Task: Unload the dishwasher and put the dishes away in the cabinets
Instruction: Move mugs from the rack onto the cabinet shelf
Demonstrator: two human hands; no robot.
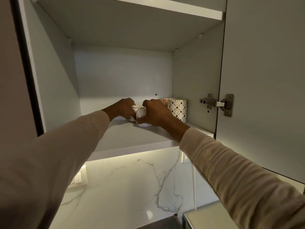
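Observation:
Both my arms reach up into an open wall cabinet. On its lower shelf (132, 138) my left hand (124, 109) grips one small white cup (135, 107), and my right hand (156, 113) grips another small white cup (142, 115) right beside it. The two cups touch or nearly touch, and the right one rests on the shelf. My fingers hide most of both cups. To the right stand two patterned mugs: one with brown diamonds (178, 109) and, behind it, one with a red flower (164, 100).
The open cabinet door (264, 80) hangs at the right on a metal hinge (217, 104). An upper shelf (165, 5) is overhead. Below the cabinet are a lit marble backsplash (140, 179) and a wall socket (77, 179).

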